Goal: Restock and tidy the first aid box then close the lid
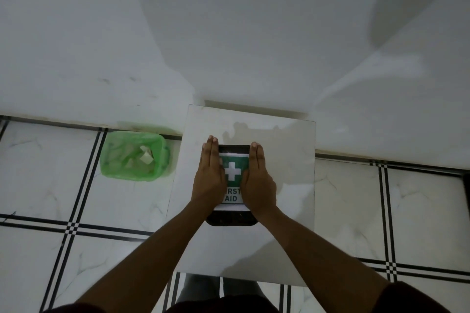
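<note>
Pale square table [284, 150]: bare margin on all sides of the first aid box [232, 173], which sits centred, lid closed. Your left hand [209, 178] and right hand [257, 183] lie flat, fingers extended together, pressing its long edges. Green-lined bin [134, 156] stands left on the tiled floor [38, 173].

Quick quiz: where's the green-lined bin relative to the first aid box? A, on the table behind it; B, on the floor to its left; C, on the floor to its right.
B: the green-lined bin stands on the tiled floor, left of the table holding the first aid box.
</note>
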Tool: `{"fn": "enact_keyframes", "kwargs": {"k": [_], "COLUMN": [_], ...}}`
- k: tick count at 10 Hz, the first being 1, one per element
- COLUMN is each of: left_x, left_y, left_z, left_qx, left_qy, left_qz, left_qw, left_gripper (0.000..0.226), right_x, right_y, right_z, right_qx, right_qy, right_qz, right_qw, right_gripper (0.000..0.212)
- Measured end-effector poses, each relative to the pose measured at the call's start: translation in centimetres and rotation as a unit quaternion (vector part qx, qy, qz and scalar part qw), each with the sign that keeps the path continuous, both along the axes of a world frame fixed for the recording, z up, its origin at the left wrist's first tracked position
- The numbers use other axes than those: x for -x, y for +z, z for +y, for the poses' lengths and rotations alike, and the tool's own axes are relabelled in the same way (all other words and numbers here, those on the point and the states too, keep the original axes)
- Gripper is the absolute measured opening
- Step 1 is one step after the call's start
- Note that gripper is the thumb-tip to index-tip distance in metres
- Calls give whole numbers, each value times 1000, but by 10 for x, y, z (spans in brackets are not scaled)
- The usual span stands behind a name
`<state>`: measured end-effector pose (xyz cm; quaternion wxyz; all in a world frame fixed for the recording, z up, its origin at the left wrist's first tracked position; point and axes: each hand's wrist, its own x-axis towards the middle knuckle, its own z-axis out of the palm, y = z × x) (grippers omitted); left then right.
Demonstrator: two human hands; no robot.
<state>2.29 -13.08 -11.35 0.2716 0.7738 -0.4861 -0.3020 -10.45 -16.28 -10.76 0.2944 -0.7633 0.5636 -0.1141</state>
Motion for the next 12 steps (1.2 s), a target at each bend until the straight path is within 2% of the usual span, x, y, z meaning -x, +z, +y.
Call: {"fn": "enact_keyframes", "kwargs": {"k": [2,3,4,5,6,7,8,9,10,12], "left_x": [-2,4,16,16,20,26,26,25,22,8], "left_y": [13,16,9,3,7,14,14,11,11,39], "left_z": [2,21,54,59,40,30,36,50,56,43], "left_qx": [32,4,-4,2,-13,-12,4,-1,-35,4], "left_qy": [8,80,68,41,-8,-13,-45,-129,-171,-140], "left_qz": [42,74,122,154,136,35,-90,-147,-157,-151], "left_qw": [999,994,990,987,991,999,995,981,972,979], "left_gripper": [56,56,58,56,53,55,58,57,59,57], "right_x": [-1,4,19,28,31,35,39,40,43,45], "right_y": [11,13,10,3,5,8,6,2,-1,22], "right_z": [-3,3,29,50,43,30,29,45,57,39], "right_qx": [-8,4,-27,-48,-51,-33,41,56,38,86], "right_qy": [-4,-13,-15,-52,-98,-71,-48,-27,-29,-33], "right_qz": [-12,-26,-73,-103,-94,-28,20,36,35,37], "right_qw": [1000,1000,997,992,989,997,998,997,998,995], "right_gripper": [72,65,79,81,84,77,64,59,60,56]}}
